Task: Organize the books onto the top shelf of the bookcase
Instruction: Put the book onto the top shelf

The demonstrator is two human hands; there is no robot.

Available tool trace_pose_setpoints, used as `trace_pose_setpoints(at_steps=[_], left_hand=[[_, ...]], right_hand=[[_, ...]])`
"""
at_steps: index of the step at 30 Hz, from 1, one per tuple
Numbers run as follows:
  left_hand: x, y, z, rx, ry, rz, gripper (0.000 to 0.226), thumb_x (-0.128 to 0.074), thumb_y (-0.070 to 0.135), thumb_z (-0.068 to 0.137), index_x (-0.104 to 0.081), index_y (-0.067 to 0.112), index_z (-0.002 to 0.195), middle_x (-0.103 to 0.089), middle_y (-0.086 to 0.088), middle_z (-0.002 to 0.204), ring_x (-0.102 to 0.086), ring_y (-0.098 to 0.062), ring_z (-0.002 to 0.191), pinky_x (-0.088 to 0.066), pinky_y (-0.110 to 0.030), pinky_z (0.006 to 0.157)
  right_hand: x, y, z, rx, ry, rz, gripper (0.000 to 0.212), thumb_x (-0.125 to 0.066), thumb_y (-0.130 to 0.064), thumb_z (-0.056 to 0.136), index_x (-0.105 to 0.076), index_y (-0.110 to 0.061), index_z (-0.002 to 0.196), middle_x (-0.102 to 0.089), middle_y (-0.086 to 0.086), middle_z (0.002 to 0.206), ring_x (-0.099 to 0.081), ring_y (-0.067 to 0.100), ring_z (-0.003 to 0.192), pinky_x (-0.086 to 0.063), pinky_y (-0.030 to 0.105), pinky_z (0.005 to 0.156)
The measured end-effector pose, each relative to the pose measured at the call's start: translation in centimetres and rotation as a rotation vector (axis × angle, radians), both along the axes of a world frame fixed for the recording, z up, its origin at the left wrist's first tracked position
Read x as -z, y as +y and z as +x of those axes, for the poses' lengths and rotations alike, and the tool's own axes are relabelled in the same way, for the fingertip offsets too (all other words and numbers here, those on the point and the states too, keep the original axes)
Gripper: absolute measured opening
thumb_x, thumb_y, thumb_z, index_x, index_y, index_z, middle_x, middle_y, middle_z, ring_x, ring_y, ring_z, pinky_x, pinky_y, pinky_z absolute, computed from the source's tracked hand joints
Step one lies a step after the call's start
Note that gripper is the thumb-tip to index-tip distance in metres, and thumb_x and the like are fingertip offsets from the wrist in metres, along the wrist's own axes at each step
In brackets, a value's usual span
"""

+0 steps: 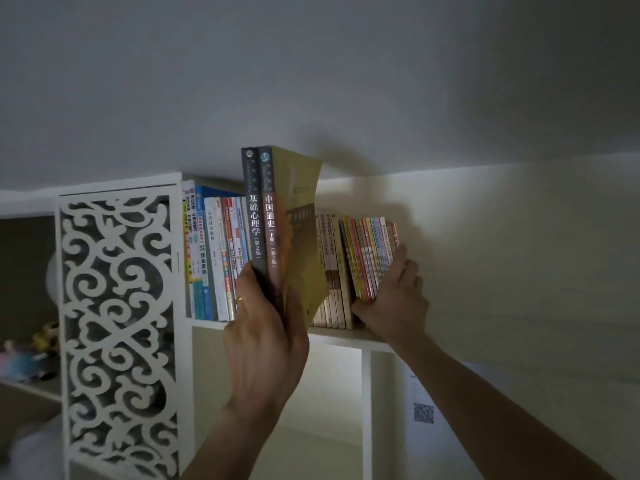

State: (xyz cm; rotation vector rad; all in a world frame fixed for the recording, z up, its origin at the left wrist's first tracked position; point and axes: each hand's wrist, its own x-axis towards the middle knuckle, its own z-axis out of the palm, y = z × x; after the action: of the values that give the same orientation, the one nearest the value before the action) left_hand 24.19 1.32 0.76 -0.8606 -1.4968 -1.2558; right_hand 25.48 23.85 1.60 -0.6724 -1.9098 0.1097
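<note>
My left hand [265, 327] grips two tall dark-spined books [262, 216] upright, with a yellow-covered one pressed against their right side, in front of the gap on the top shelf [341, 336]. A row of white and blue books [216, 258] stands left of the gap. Right of it stand beige books [332, 271], then several thin colourful books [369, 258] leaning left. My right hand [393, 299] presses with spread fingers against the outer side of the thin books, thumb under their lower corner.
A white fretwork panel [117, 327] closes the bookcase section to the left. Beyond it an open compartment holds toys [31, 355]. Below the top shelf are open white compartments [277, 393]. A sheet with a QR code [423, 413] hangs on the wall at right.
</note>
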Motion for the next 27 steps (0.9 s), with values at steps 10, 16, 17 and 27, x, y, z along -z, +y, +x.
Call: trace_pose_setpoints(at_steps=[10,16,17,27], left_hand=[[0.6,0.0,1.3,0.093,-0.038,0.025,0.044,-0.058,0.030,0.102,-0.036,0.010,0.134,-0.061,-0.011,0.123,-0.064,-0.025,0.075,-0.053,-0.031,0.056],[0.4,4.6,2.4,0.201,-0.062,0.024,0.039,-0.063,0.017,0.099,-0.043,0.007,0.131,-0.051,0.011,0.106,-0.046,-0.005,0.066,-0.038,-0.005,0.053],[0.6,5.7,2.5,0.221,-0.082,0.013,0.040,-0.063,0.017,0.099,-0.043,0.006,0.132,-0.053,0.010,0.106,-0.044,-0.001,0.064,-0.038,0.000,0.055],[1.8,15.0,-2.0,0.057,-0.147,-0.187,0.044,-0.057,0.026,0.102,-0.037,0.005,0.135,-0.068,-0.010,0.100,-0.060,-0.009,0.056,-0.054,-0.026,0.043]], right_hand=[[-0.2,0.7,1.0,-0.035,0.110,-0.160,0.125,-0.082,-0.058,0.063,-0.007,-0.015,0.154,-0.048,0.014,0.127,-0.062,0.034,0.100,-0.058,0.047,0.075],[-0.5,2.3,5.8,0.058,0.286,-0.237,0.125,-0.090,-0.055,0.054,-0.020,-0.011,0.148,-0.051,0.014,0.125,-0.062,0.042,0.102,-0.055,0.050,0.078],[-0.7,2.6,6.6,0.071,0.299,-0.266,0.124,-0.091,-0.052,0.054,-0.021,-0.011,0.147,-0.050,0.015,0.126,-0.062,0.043,0.104,-0.053,0.051,0.081],[-0.6,2.7,9.2,0.073,0.384,-0.291,0.119,-0.087,-0.056,0.060,-0.019,-0.013,0.148,-0.049,0.016,0.137,-0.060,0.046,0.111,-0.053,0.058,0.087]])
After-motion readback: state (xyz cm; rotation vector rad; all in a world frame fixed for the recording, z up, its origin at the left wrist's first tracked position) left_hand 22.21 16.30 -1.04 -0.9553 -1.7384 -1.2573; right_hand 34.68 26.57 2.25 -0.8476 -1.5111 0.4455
